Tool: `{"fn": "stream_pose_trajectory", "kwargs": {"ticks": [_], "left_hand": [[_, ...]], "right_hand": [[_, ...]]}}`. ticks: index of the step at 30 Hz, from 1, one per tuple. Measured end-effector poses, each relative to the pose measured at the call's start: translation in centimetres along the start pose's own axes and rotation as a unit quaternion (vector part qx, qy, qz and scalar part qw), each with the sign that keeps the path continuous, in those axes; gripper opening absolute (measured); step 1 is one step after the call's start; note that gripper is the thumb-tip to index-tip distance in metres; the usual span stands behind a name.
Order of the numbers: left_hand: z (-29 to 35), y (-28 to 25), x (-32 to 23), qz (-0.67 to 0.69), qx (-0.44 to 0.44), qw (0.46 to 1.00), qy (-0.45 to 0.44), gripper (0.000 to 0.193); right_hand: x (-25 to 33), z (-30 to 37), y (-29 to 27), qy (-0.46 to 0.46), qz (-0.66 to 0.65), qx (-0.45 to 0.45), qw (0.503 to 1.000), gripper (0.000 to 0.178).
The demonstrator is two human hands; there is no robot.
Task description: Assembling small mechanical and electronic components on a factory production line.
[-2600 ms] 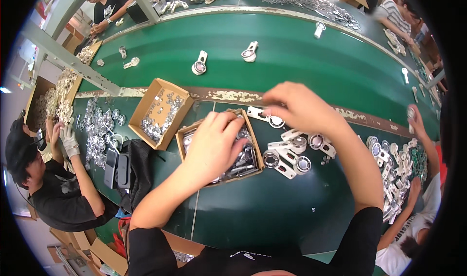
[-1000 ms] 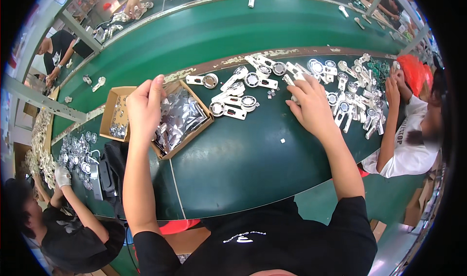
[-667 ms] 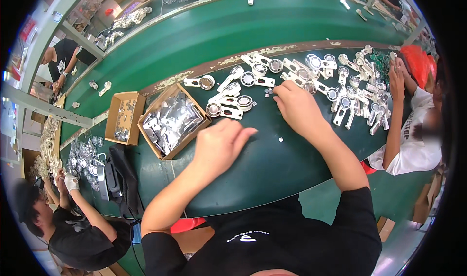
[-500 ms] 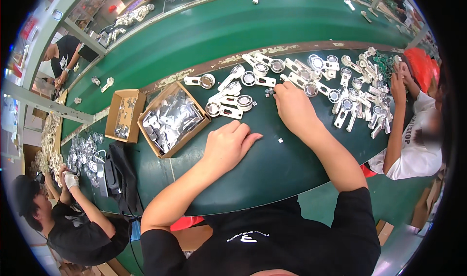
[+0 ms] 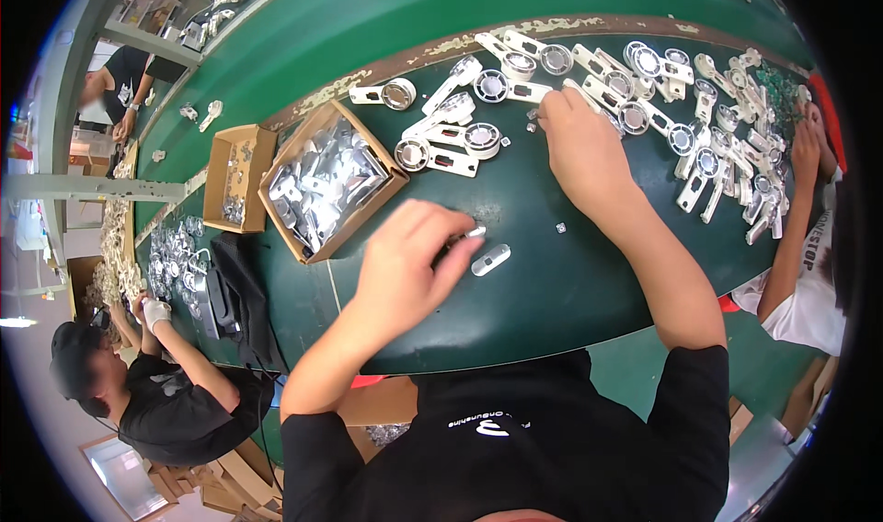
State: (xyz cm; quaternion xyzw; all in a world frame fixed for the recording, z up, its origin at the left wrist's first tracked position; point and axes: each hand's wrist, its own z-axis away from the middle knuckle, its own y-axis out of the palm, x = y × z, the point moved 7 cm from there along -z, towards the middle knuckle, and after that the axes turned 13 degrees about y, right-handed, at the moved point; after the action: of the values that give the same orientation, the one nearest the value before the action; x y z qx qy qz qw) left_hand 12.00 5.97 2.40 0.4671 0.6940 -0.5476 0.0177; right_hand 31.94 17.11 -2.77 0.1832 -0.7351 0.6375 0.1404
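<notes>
My left hand [image 5: 405,264] is above the table, thumb and fingers pinched on a small silver plate [image 5: 475,232]. Just beside it, a flat oblong silver plate [image 5: 491,260] with a dark hole in its middle lies on the green tabletop [image 5: 515,315]. Farther up and to the right, my right hand [image 5: 584,145] is closed with its fingertips curled down at the white fan-shaped parts. What it grips, if anything, is hidden. Tiny square pieces [image 5: 531,126] lie by its fingertips, and another small square piece [image 5: 561,229] lies between my hands.
Left of my hands stand a carton of silver plates [image 5: 391,186] and a narrower carton [image 5: 217,186] of small metal pieces. White parts with round heads [image 5: 491,85] spread along the far side. A black bag [image 5: 258,292] lies at left. Co-workers' hands [image 5: 809,145] work at right and left.
My left hand now holds a small silver plate, and an oblong silver plate shows on the table beside it. My right hand stays by the white parts. The whole view has shifted.
</notes>
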Motion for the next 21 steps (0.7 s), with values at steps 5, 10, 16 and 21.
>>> {"fn": "stream_pose_trajectory", "kwargs": {"ticks": [5,10,16,21], "left_hand": [[1.1,2.2,-2.2,-0.079,0.062,0.995,0.017,0.034],[2.1,3.1,-1.7,-0.051,0.087,0.995,-0.019,0.026],[1.9,2.8,-1.9,-0.022,0.124,0.992,-0.012,0.022],[1.6,1.3,-1.5,0.045,-0.006,0.998,-0.046,0.016]], "right_hand": [[0.2,1.0,-1.2,-0.063,-0.05,-0.005,0.997,0.01],[-0.5,0.9,-1.3,-0.023,-0.121,0.051,0.991,0.007],[-0.4,0.4,-1.2,-0.032,-0.2,0.108,0.973,0.014],[-0.6,0.3,-1.3,-0.022,-0.218,0.163,0.962,0.01]]}}
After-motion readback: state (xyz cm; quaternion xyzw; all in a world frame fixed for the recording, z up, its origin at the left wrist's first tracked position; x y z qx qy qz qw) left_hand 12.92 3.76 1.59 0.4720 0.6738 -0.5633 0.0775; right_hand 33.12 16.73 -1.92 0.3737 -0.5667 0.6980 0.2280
